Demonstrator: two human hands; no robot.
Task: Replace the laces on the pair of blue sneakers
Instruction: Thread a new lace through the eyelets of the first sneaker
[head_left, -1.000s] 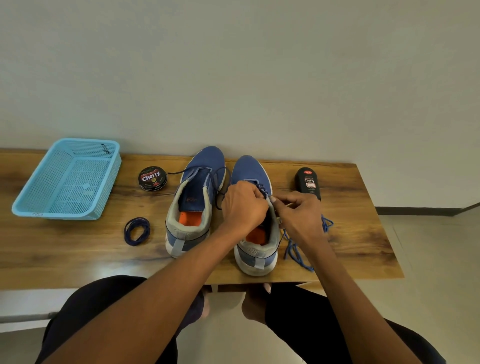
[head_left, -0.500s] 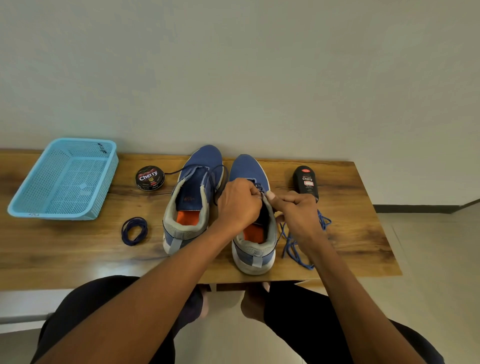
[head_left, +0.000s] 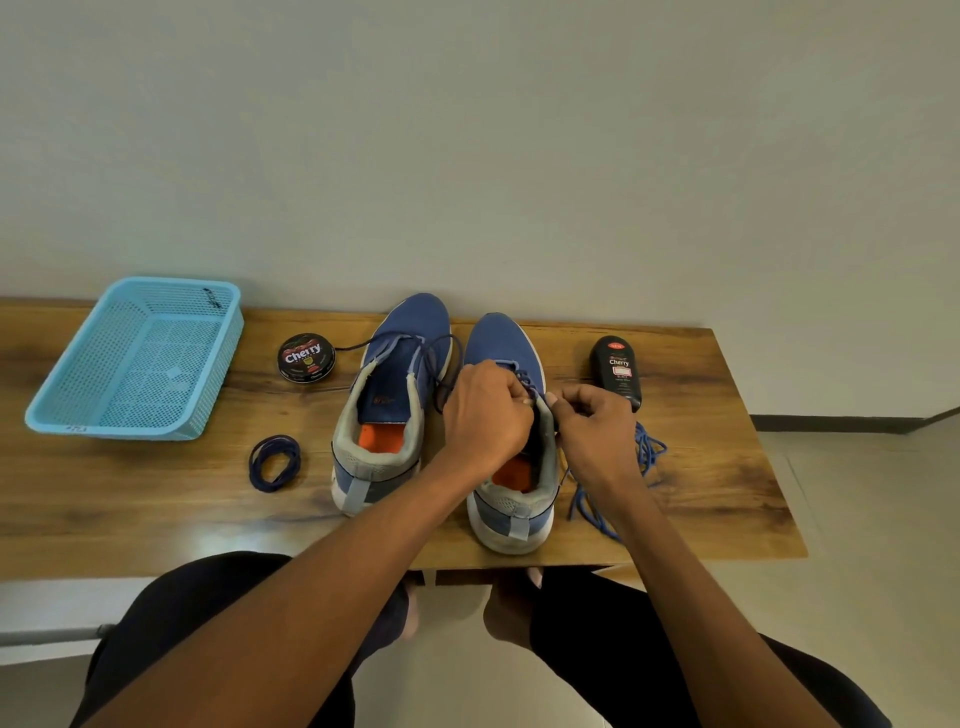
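- The left hand (head_left: 485, 415) covered the throat of the right sneaker (head_left: 511, 452), so the eyelets and the tongue beneath it could not be seen; its fingers were curled over the lacing, though what they gripped could not be told.
- The right hand (head_left: 597, 431) was bunched at the same sneaker's outer collar, thumb and fingertips pinched together as if on a lace end; the end itself was too small to make out.
- A loose blue lace (head_left: 647, 452) lay heaped on the desk (head_left: 156, 499) toward its right end, partly hidden behind the right wrist, one strand trailing toward the near edge.
- Right sneaker: blue upper, grey collar, orange insole, white sole, heel just back from the near edge, toe toward the wall.
- Left sneaker (head_left: 387, 410) stood just beside it, matching, with a dark lace (head_left: 441, 364) slack through its front eyelets and looped loosely over the tongue.
- A coiled dark lace (head_left: 274, 462) lay left of the left sneaker, apart from it.
- A round polish tin (head_left: 306, 357) marked "Cherry" sat near the far edge; a black polish bottle (head_left: 617, 371) lay beyond the right hand.
- A pale blue mesh basket (head_left: 137, 358) occupied the far left corner.
- Both forearms ran out of the frame's bottom edge.
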